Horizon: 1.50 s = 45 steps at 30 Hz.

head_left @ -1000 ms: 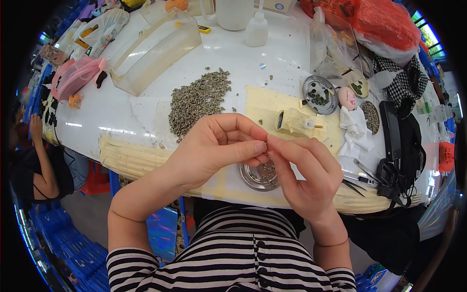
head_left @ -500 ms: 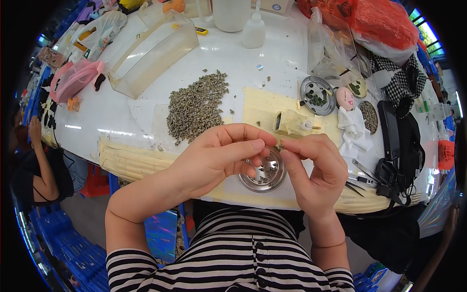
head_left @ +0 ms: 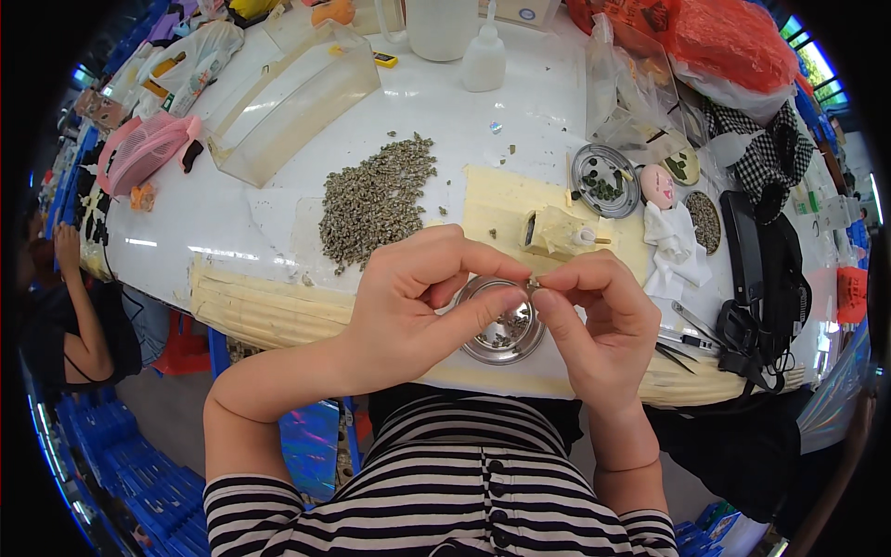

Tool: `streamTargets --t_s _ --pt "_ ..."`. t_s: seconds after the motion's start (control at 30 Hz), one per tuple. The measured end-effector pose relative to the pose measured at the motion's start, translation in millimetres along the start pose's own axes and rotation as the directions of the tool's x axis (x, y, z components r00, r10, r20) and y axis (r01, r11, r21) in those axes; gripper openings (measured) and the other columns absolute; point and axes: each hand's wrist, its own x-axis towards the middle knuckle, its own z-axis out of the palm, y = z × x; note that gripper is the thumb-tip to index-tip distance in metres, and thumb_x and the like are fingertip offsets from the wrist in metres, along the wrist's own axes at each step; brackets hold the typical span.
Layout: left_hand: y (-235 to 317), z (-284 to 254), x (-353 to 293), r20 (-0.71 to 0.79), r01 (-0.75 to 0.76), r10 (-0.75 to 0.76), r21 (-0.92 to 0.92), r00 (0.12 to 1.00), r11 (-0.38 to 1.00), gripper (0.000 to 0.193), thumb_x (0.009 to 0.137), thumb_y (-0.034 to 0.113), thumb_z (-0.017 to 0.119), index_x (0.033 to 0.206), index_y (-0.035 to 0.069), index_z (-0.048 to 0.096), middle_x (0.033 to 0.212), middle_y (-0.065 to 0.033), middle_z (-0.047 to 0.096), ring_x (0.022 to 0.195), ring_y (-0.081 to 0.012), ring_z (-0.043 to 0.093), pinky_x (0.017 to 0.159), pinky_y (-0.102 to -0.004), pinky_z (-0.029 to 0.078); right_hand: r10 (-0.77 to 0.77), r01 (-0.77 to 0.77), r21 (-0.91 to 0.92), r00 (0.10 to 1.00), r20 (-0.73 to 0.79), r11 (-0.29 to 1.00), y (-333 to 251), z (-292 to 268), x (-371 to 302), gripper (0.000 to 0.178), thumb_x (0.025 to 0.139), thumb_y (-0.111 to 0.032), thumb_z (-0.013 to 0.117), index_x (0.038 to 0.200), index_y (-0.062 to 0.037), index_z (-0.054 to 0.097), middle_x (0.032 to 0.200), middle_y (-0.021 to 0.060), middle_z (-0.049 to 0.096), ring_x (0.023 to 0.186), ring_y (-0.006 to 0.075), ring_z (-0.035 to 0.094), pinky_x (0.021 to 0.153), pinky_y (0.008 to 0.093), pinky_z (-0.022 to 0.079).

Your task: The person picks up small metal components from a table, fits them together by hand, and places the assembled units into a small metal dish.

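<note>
My left hand (head_left: 418, 297) and my right hand (head_left: 599, 325) meet fingertip to fingertip above a round metal dish (head_left: 475, 342). Between them they pinch a tiny metallic piece (head_left: 532, 284), too small to make out well. Thumb and forefinger of each hand close on it. Several small metal pieces lie in the dish, partly hidden by my left hand. Behind my left hand spreads a heap of small metal pieces (head_left: 371, 204) that look alike. A tape-wrapped block (head_left: 559, 232) with a small white-tipped stub sits beyond my right hand.
A round dish with dark green bits (head_left: 605, 181) stands at the right, near a pink egg-shaped thing (head_left: 657, 186) and crumpled tissue (head_left: 673, 246). Tweezers (head_left: 696, 320) and a black strap bag (head_left: 742, 269) lie farther right. A white squeeze bottle (head_left: 484, 58) stands at the back.
My left hand's fingers have curled in, and its thumb has come forward to the tiny piece beside my right fingertips. My right hand has barely shifted.
</note>
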Motion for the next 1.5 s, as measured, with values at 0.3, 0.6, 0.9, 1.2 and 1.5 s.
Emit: streamTargets --t_s 0.3,0.6,0.9,1.2,1.5 --pt "-6.4 2.1 1.9 -0.05 -0.376 0.411 0.316 0.91 0.871 0.031 0.073 -0.002 0.079 0.102 0.007 0.075 0.069 -0.0011 0.054 0.056 -0.0111 0.045 0.049 -0.0239 0.033 0.156 -0.168 0.138 0.983 0.095 0.976 -1.5 -2.0 -2.5 0.012 0.087 0.001 0.07 0.098 0.0029 0.065 0.093 0.0062 0.064 0.082 0.0095 0.063 0.072 0.022 0.051" --pt "-9.7 4.0 1.1 -0.054 -0.417 0.467 0.366 0.883 0.832 0.027 0.072 -0.003 0.079 0.098 0.005 0.074 0.067 -0.0014 0.056 0.055 -0.0116 0.047 0.047 -0.0244 0.034 0.276 -0.323 0.315 0.943 0.187 0.892 -1.7 -3.0 -2.9 0.009 0.093 -0.003 0.064 0.1 0.0031 0.064 0.091 0.0029 0.063 0.08 0.0074 0.061 0.074 0.0213 0.05" --pt "-6.1 4.6 1.1 -0.064 -0.396 0.436 0.316 0.898 0.862 0.025 0.073 -0.001 0.079 0.097 0.004 0.074 0.067 -0.001 0.054 0.055 -0.0098 0.045 0.047 -0.0232 0.032 0.305 -0.371 0.348 0.924 0.232 0.861 -0.8 -2.3 -2.9 0.009 0.095 -0.004 0.063 0.1 0.0032 0.064 0.089 0.0021 0.062 0.078 0.0062 0.059 0.071 0.0206 0.049" --pt "-7.2 7.3 0.5 -0.122 -0.366 0.423 0.327 0.898 0.871 0.019 0.074 0.003 0.079 0.092 0.007 0.074 0.064 -0.0014 0.052 0.051 -0.0123 0.049 0.044 -0.0261 0.036 0.248 -0.296 0.33 0.952 0.181 0.896 0.8 -2.8 -4.4 0.01 0.094 -0.004 0.063 0.101 0.0036 0.064 0.092 0.0039 0.064 0.08 0.0075 0.06 0.074 0.0216 0.05" --pt "-7.6 9.0 0.8 -0.149 -0.362 0.427 0.334 0.892 0.87 0.019 0.073 0.002 0.08 0.09 0.007 0.074 0.063 -0.0013 0.051 0.05 -0.0121 0.047 0.043 -0.0265 0.034 0.208 -0.238 0.248 0.968 0.141 0.939 0.3 -1.6 -5.4 0.012 0.093 -0.002 0.062 0.102 0.0041 0.067 0.094 0.0071 0.064 0.084 0.0096 0.062 0.075 0.022 0.05"
